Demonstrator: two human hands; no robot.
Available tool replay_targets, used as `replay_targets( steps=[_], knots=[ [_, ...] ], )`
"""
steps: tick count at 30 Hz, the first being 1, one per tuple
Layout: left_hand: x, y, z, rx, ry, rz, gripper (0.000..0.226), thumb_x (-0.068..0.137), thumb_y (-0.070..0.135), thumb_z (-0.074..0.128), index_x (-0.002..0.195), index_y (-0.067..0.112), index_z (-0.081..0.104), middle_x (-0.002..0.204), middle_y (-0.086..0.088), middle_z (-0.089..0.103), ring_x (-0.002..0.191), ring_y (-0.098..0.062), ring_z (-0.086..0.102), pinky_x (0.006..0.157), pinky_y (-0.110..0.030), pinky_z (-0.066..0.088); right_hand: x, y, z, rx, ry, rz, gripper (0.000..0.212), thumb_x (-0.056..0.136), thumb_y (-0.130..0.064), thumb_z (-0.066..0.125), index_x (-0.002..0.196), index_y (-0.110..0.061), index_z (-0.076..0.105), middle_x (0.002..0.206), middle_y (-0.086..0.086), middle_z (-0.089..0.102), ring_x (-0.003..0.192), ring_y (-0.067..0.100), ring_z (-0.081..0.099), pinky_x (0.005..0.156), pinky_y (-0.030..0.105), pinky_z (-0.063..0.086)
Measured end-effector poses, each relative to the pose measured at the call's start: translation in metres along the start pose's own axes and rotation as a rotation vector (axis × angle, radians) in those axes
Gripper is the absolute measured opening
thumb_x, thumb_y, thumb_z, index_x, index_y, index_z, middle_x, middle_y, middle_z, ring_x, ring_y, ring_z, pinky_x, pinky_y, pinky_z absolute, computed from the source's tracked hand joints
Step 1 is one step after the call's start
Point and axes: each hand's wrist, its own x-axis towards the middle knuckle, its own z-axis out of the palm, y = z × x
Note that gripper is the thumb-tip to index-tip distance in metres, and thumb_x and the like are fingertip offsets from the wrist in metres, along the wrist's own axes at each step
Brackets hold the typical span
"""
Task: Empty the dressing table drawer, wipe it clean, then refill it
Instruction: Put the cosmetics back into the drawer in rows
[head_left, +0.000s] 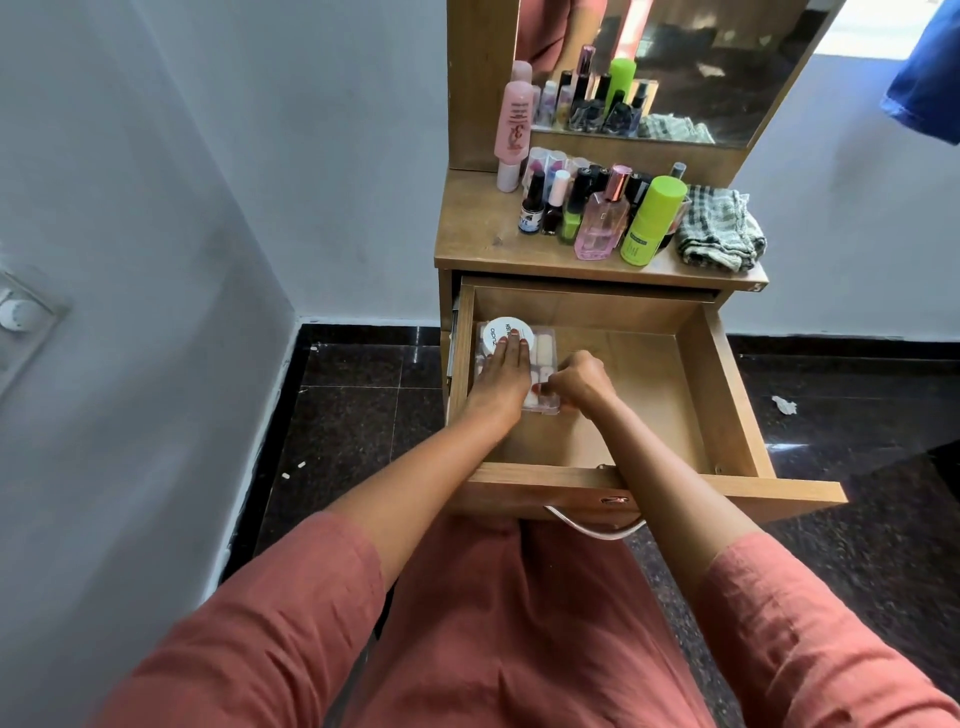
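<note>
The wooden drawer (727, 395) of the dressing table is pulled out. In its left part lies a clear plastic case (545, 349) of pale nail tips, with a round white jar (500, 332) on its far end. My left hand (506, 371) rests flat on the case, fingertips touching the jar. My right hand (579, 382) pinches the case's right front edge. The rest of the drawer floor is bare wood. A checked cloth (719, 231) lies folded on the tabletop at the right.
Several bottles crowd the tabletop (478, 228): a tall pink bottle (513, 130), a pink perfume (602, 218), a green bottle (652, 221), nail polishes. A mirror (675, 62) stands behind. Dark tiled floor surrounds the table, white wall at left. A metal handle (592, 527) hangs on the drawer front.
</note>
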Motion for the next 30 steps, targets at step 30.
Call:
replay_targets(
  steps=[30],
  knots=[
    [0.02,-0.008,-0.016,0.089,0.181,0.004,0.033,0.09,-0.006,0.045,0.122,-0.003,0.049,0.128,-0.019,0.049,0.116,-0.032,0.053,0.093,-0.038,0.048,-0.004,-0.031,0.008,0.145,0.14,-0.331,0.028,0.081,0.008,0.049,0.106,0.008,0.061,0.093,0.025,0.064,0.078,0.024,0.051,0.049,0.009,0.034]
  ],
)
